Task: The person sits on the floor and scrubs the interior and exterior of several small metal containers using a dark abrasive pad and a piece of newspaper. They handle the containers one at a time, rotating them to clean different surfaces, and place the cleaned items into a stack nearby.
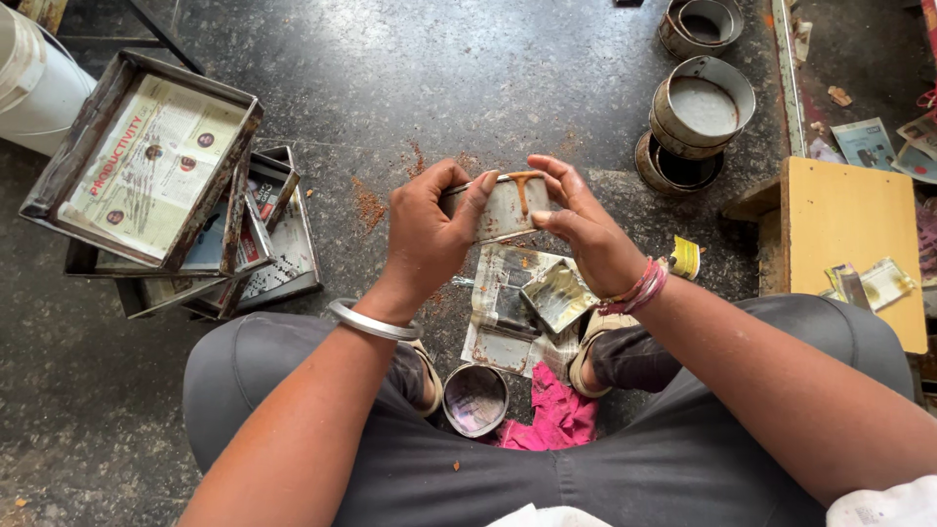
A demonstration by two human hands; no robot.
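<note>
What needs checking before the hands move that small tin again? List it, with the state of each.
1. Left hand grips small metal tin: ok.
2. Right hand grips the tin's other end: ok.
3. Brown smear stays on the tin's rim, off the fingers: cannot tell.
4. Paper sheet lies beneath the tin: ok.
5. Round tin between the feet stands upright: ok.
6. Pink cloth lies near: ok.
</note>
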